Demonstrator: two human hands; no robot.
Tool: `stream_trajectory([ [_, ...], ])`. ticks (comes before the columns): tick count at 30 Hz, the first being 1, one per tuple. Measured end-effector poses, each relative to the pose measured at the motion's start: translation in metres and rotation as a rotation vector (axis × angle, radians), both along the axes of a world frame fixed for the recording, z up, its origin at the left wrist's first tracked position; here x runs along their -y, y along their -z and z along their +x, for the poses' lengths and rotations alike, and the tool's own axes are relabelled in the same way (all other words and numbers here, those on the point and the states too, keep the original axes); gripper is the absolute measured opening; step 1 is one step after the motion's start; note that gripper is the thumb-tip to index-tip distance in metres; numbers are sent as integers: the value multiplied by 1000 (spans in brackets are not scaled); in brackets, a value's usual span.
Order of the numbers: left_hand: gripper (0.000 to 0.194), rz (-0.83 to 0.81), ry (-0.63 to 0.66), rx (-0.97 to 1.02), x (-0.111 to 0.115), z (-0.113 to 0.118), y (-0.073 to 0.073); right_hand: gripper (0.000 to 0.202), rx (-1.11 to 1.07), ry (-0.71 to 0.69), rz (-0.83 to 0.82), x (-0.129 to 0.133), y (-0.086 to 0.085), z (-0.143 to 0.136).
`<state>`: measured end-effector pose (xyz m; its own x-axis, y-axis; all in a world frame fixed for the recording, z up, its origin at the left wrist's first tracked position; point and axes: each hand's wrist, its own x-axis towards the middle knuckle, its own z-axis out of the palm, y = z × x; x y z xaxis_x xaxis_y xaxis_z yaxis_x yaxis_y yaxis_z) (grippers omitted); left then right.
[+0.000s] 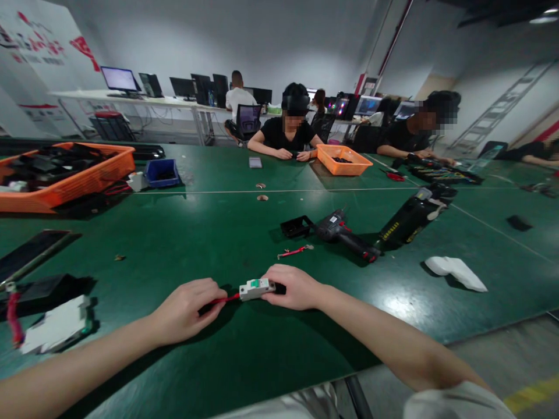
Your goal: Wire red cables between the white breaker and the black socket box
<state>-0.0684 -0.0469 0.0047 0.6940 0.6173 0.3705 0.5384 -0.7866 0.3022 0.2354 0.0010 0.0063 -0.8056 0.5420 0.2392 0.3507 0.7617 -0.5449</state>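
Just above the green table, a small white circuit breaker point(255, 288) with a green switch lies on its side between my hands. My right hand point(292, 287) is closed around its right end, where a black part also shows. A red wire point(232, 297) runs out of the breaker's left end. The fingers of my left hand point(192, 308) pinch this wire a short way from the breaker. Farther up the table, beyond my right hand, is a short red wire with metal ends point(295, 252).
A cordless drill point(343, 233) lies beside a small black tray point(297, 226) and a black bottle point(413, 218). White crumpled paper point(455, 272) is at right. At left are another white breaker point(59, 325), an orange basket point(94, 177) and a blue bin point(162, 173). Co-workers sit opposite.
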Motion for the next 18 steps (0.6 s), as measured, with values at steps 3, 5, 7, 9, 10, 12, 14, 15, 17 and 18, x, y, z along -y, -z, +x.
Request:
stream_trajectory([
  [3,17,4,-17,-15,2,2,-1,18,15,-24,-1,-1,1,0],
  [5,19,-20,-31,-27,4,4,-1,19,21,-33,-3,-2,0,1],
  [7,20,-53,-49,-41,4,4,-1,21,37,-34,16,-1,-2,3],
  [9,22,-82,-69,-48,4,4,-2,27,71,-21,52,0,-4,7],
  [10,24,-98,-78,-48,4,3,-3,31,93,-12,74,1,-5,9],
  [12,25,-134,-89,-39,4,4,-6,38,135,-10,132,-1,-7,16],
  [14,25,-176,-101,-22,5,6,-11,42,165,-41,211,-5,-9,26],
  [15,25,-202,-110,-16,5,8,-13,41,175,-60,255,-8,-10,31],
  [17,26,-250,-142,-7,6,15,-16,36,188,-68,336,-16,-10,42],
  [18,26,-270,-160,-4,6,19,-17,34,194,-48,362,-20,-11,48],
])
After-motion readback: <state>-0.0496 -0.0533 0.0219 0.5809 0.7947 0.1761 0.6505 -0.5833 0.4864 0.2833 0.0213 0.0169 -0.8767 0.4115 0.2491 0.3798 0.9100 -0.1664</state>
